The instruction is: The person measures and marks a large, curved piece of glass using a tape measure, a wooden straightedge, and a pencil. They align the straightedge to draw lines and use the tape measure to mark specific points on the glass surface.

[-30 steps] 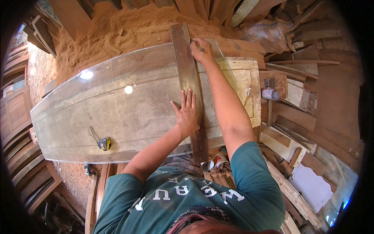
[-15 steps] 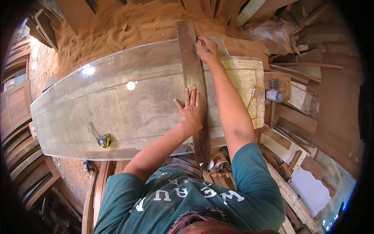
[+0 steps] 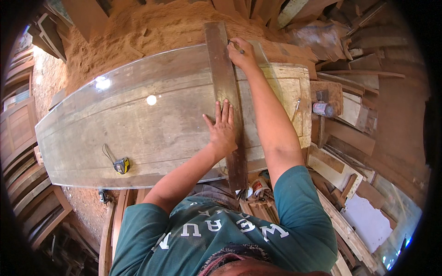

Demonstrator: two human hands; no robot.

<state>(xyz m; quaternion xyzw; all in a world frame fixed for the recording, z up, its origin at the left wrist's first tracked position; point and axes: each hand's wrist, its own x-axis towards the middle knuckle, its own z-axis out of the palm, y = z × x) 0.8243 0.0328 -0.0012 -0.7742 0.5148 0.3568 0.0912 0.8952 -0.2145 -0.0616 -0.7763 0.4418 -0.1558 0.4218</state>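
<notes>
- Left hand (image 3: 223, 135), fingers spread wide, rests on a long, dark-brown, straight-edged wooden board (image 3: 223, 69) laid across a large, clear, curved-edged glass sheet (image 3: 152, 129)
- Off to its left, a compact black-and-yellow tape measure (image 3: 121, 165) sits on the glass sheet, under which lies a pale, panelled wooden surface (image 3: 302, 87)
- Near the board's far end, the right hand (image 3: 243, 54) pinches a slim, dark, pen-like tool (image 3: 239, 48) in a narrow grip, just beside the board's right edge
- Beyond the glass sheet spreads loose, orange-brown sawdust (image 3: 170, 27)
- As for progress, the board is placed and seems steadied; the sheet looks whole, and whether any line runs along the edge, or how much is left, I cannot tell
- Against a second ago, little differs: the view has shifted slightly, the tool's tilt looks a touch changed, and both hands keep their places along the board
</notes>
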